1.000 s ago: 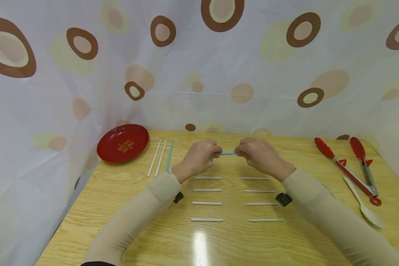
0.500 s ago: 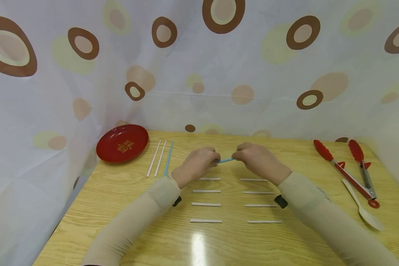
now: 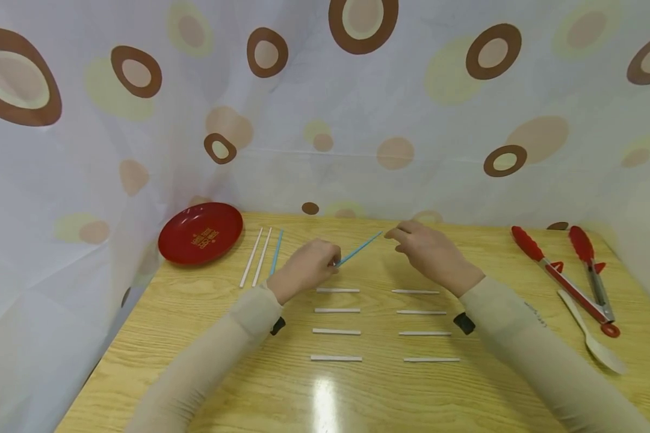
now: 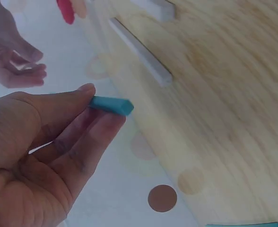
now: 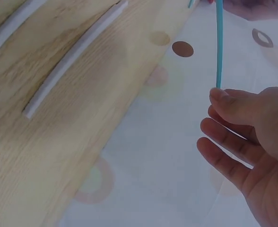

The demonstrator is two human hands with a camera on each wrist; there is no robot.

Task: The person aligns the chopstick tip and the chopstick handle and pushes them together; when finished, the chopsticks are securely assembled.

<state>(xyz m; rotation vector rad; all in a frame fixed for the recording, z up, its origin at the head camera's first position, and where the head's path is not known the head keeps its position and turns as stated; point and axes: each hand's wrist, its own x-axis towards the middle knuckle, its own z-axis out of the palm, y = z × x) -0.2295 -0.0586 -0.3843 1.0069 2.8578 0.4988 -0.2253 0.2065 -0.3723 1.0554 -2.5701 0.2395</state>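
Red is the plate [image 3: 200,233] at the left, next come two white sticks [image 3: 251,257] and a blue stick [image 3: 277,252], then the left hand [image 3: 310,266] pinches one end of another blue stick [image 3: 359,248] above the table [image 3: 379,391], the right hand [image 3: 427,251] is loose just beside its other end, and tongs [image 3: 574,290] and a spoon [image 3: 592,343] lie last.

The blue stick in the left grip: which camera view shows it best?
The head view: the blue stick runs from the left grip to its far end beside the right grip, most of its length visible. The left wrist view shows mainly a short end; the right wrist view, a long stretch cut off at the top.
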